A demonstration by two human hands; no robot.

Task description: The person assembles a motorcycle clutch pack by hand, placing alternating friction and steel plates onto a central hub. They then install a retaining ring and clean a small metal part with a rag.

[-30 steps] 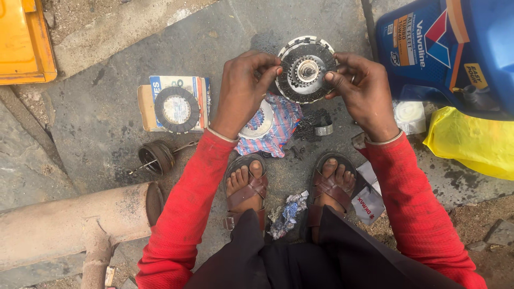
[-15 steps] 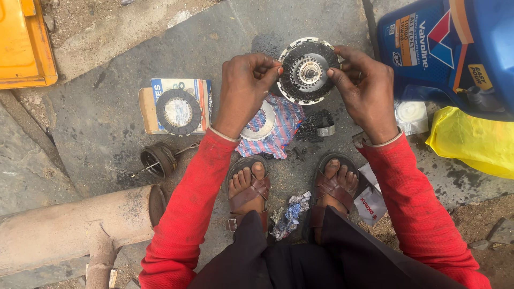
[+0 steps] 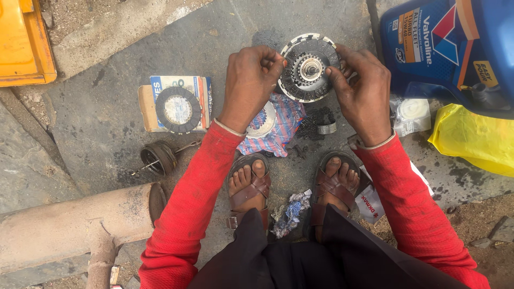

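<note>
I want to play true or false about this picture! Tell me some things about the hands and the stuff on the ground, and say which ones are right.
1. Both hands hold the round toothed metal part. True: the left hand and the right hand grip it from either side.
2. A dark ring lies on a small box. True.
3. The big jug is green. False: it is blue.
4. The yellow bag lies under the rusty pipe. False: the bag is by the jug, far from the pipe.
5. The person wears sandals. True.
</note>
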